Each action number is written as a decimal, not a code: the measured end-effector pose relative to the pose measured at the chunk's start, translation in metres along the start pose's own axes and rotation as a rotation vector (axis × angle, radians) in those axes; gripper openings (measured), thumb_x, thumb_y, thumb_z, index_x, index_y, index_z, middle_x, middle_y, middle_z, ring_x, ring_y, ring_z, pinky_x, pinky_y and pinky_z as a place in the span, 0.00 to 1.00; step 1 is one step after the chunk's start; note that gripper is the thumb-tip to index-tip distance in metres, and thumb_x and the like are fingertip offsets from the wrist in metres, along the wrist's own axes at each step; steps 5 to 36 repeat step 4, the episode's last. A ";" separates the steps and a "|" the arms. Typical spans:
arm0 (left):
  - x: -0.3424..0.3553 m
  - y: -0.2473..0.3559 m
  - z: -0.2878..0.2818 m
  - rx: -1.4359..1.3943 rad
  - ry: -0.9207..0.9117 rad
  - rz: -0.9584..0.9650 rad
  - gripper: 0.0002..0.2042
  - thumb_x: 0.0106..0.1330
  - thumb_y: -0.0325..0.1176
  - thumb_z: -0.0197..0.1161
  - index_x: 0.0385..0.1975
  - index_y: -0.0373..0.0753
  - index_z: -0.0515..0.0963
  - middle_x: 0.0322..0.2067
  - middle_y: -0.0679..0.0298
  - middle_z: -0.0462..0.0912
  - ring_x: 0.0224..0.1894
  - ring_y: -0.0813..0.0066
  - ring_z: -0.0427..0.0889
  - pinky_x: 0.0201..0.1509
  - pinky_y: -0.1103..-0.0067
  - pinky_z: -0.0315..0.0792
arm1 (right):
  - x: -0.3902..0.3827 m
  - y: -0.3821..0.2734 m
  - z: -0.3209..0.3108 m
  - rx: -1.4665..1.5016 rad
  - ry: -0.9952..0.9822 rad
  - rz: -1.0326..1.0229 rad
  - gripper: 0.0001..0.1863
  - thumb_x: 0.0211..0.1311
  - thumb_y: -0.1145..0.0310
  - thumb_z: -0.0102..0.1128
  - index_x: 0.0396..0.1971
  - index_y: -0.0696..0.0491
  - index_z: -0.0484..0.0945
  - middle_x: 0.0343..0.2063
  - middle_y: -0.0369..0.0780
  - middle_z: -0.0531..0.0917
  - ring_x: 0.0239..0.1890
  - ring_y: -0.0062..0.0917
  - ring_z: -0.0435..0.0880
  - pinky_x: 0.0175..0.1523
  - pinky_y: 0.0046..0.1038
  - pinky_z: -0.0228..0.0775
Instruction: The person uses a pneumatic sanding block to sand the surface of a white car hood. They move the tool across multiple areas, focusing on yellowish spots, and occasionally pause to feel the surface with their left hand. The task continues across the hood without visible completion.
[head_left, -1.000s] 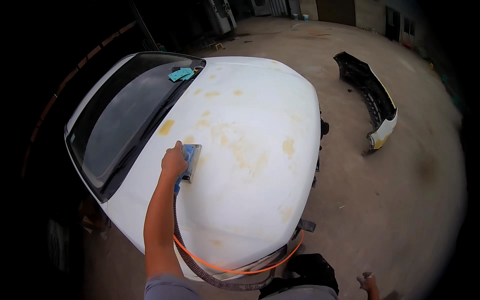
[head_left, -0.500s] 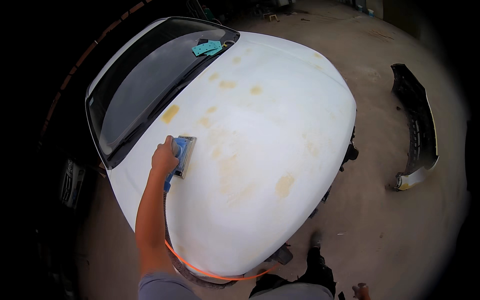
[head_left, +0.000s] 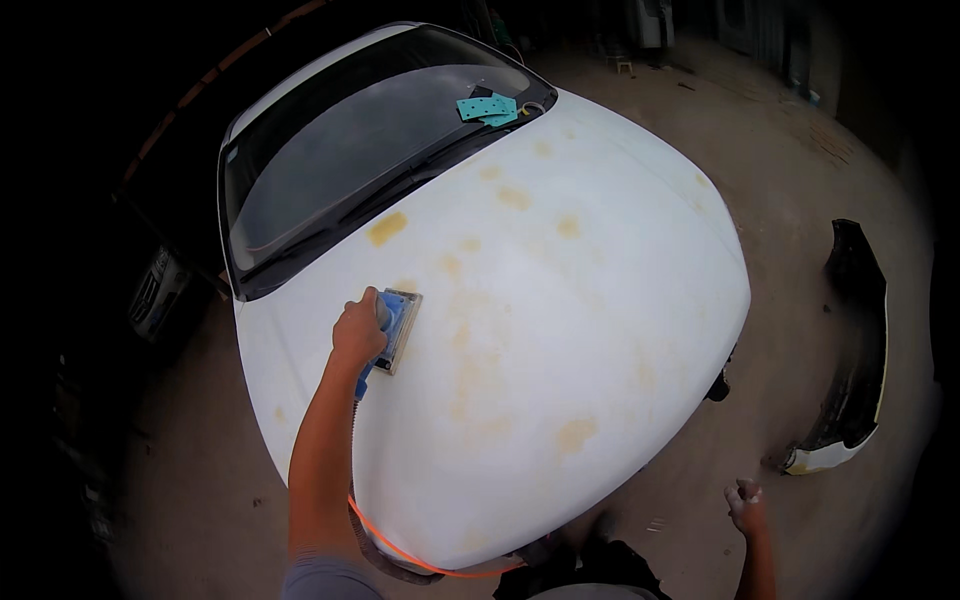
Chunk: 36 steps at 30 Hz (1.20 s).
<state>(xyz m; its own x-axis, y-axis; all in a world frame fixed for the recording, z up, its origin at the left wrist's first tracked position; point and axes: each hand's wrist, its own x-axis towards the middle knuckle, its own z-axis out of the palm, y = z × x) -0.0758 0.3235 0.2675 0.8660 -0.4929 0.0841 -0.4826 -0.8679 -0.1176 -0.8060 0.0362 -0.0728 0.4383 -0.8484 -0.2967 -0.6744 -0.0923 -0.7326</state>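
Observation:
My left hand [head_left: 360,330] is wrapped around the grip of a blue sander [head_left: 397,325] with a rectangular pad. The pad rests on the white car hood [head_left: 530,330], just inward from the windshield side. From the sander a dark ribbed hose and an orange cord [head_left: 395,545] run down along my forearm to the hood's lower edge. Yellowish patches [head_left: 577,435] are scattered over the hood, one stronger yellow patch [head_left: 388,229] lying close to the wipers. Off the hood at the lower right, my right hand [head_left: 746,507] has curled, dusty fingers; whether they hold anything is hidden.
Perforated teal sanding sheets [head_left: 488,108] lie at the base of the windshield [head_left: 350,150]. A detached bumper [head_left: 850,350] sits on the concrete floor [head_left: 690,490] to the right. A small stool [head_left: 624,67] stands in the background, and another vehicle [head_left: 158,292] is at the left.
The view has shifted, so car and bumper sit differently in it. My left hand still grips the sander on the hood. My right hand has risen farther into view.

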 end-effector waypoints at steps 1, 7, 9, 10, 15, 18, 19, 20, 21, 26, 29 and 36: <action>-0.012 0.001 -0.001 -0.011 -0.007 -0.011 0.35 0.52 0.24 0.71 0.64 0.44 0.69 0.48 0.43 0.83 0.50 0.44 0.86 0.55 0.60 0.82 | -0.003 -0.021 0.002 0.023 -0.064 0.018 0.27 0.66 0.63 0.70 0.58 0.65 0.76 0.39 0.49 0.83 0.28 0.29 0.85 0.28 0.33 0.81; -0.012 0.008 -0.002 0.003 -0.039 -0.059 0.38 0.53 0.25 0.71 0.68 0.46 0.67 0.51 0.42 0.83 0.52 0.41 0.86 0.58 0.60 0.80 | 0.034 -0.064 0.008 -0.178 -0.217 -0.361 0.27 0.65 0.61 0.71 0.58 0.63 0.78 0.36 0.46 0.83 0.28 0.28 0.86 0.29 0.32 0.82; -0.012 0.008 -0.002 0.003 -0.039 -0.059 0.38 0.53 0.25 0.71 0.68 0.46 0.67 0.51 0.42 0.83 0.52 0.41 0.86 0.58 0.60 0.80 | 0.034 -0.064 0.008 -0.178 -0.217 -0.361 0.27 0.65 0.61 0.71 0.58 0.63 0.78 0.36 0.46 0.83 0.28 0.28 0.86 0.29 0.32 0.82; -0.012 0.008 -0.002 0.003 -0.039 -0.059 0.38 0.53 0.25 0.71 0.68 0.46 0.67 0.51 0.42 0.83 0.52 0.41 0.86 0.58 0.60 0.80 | 0.034 -0.064 0.008 -0.178 -0.217 -0.361 0.27 0.65 0.61 0.71 0.58 0.63 0.78 0.36 0.46 0.83 0.28 0.28 0.86 0.29 0.32 0.82; -0.012 0.008 -0.002 0.003 -0.039 -0.059 0.38 0.53 0.25 0.71 0.68 0.46 0.67 0.51 0.42 0.83 0.52 0.41 0.86 0.58 0.60 0.80 | 0.034 -0.064 0.008 -0.178 -0.217 -0.361 0.27 0.65 0.61 0.71 0.58 0.63 0.78 0.36 0.46 0.83 0.28 0.28 0.86 0.29 0.32 0.82; -0.012 0.008 -0.002 0.003 -0.039 -0.059 0.38 0.53 0.25 0.71 0.68 0.46 0.67 0.51 0.42 0.83 0.52 0.41 0.86 0.58 0.60 0.80 | 0.034 -0.064 0.008 -0.178 -0.217 -0.361 0.27 0.65 0.61 0.71 0.58 0.63 0.78 0.36 0.46 0.83 0.28 0.28 0.86 0.29 0.32 0.82; -0.012 0.008 -0.002 0.003 -0.039 -0.059 0.38 0.53 0.25 0.71 0.68 0.46 0.67 0.51 0.42 0.83 0.52 0.41 0.86 0.58 0.60 0.80 | 0.034 -0.064 0.008 -0.178 -0.217 -0.361 0.27 0.65 0.61 0.71 0.58 0.63 0.78 0.36 0.46 0.83 0.28 0.28 0.86 0.29 0.32 0.82; -0.012 0.008 -0.002 0.003 -0.039 -0.059 0.38 0.53 0.25 0.71 0.68 0.46 0.67 0.51 0.42 0.83 0.52 0.41 0.86 0.58 0.60 0.80 | 0.034 -0.064 0.008 -0.178 -0.217 -0.361 0.27 0.65 0.61 0.71 0.58 0.63 0.78 0.36 0.46 0.83 0.28 0.28 0.86 0.29 0.32 0.82; -0.012 0.008 -0.002 0.003 -0.039 -0.059 0.38 0.53 0.25 0.71 0.68 0.46 0.67 0.51 0.42 0.83 0.52 0.41 0.86 0.58 0.60 0.80 | 0.034 -0.064 0.008 -0.178 -0.217 -0.361 0.27 0.65 0.61 0.71 0.58 0.63 0.78 0.36 0.46 0.83 0.28 0.28 0.86 0.29 0.32 0.82; -0.012 0.008 -0.002 0.003 -0.039 -0.059 0.38 0.53 0.25 0.71 0.68 0.46 0.67 0.51 0.42 0.83 0.52 0.41 0.86 0.58 0.60 0.80 | 0.034 -0.064 0.008 -0.178 -0.217 -0.361 0.27 0.65 0.61 0.71 0.58 0.63 0.78 0.36 0.46 0.83 0.28 0.28 0.86 0.29 0.32 0.82; -0.012 0.008 -0.002 0.003 -0.039 -0.059 0.38 0.53 0.25 0.71 0.68 0.46 0.67 0.51 0.42 0.83 0.52 0.41 0.86 0.58 0.60 0.80 | 0.034 -0.064 0.008 -0.178 -0.217 -0.361 0.27 0.65 0.61 0.71 0.58 0.63 0.78 0.36 0.46 0.83 0.28 0.28 0.86 0.29 0.32 0.82; -0.012 0.008 -0.002 0.003 -0.039 -0.059 0.38 0.53 0.25 0.71 0.68 0.46 0.67 0.51 0.42 0.83 0.52 0.41 0.86 0.58 0.60 0.80 | 0.034 -0.064 0.008 -0.178 -0.217 -0.361 0.27 0.65 0.61 0.71 0.58 0.63 0.78 0.36 0.46 0.83 0.28 0.28 0.86 0.29 0.32 0.82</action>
